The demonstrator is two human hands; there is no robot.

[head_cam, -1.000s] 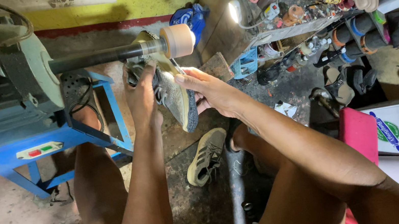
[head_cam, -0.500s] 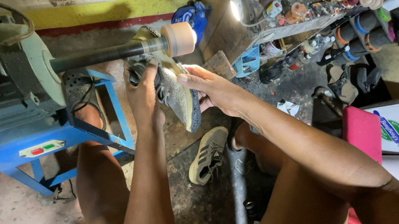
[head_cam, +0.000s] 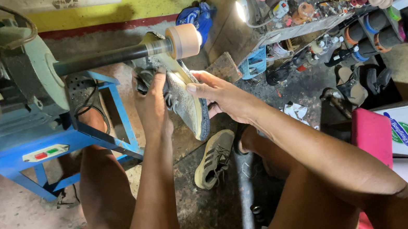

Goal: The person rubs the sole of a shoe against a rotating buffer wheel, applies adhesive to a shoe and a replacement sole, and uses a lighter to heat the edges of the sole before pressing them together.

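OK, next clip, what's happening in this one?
A seated person holds a grey shoe up with both hands, sole toward the tan drum at the end of a dark shaft on a blue-framed machine. The left hand grips one end, the right hand steadies the sole edge. A second shoe lies on the floor below.
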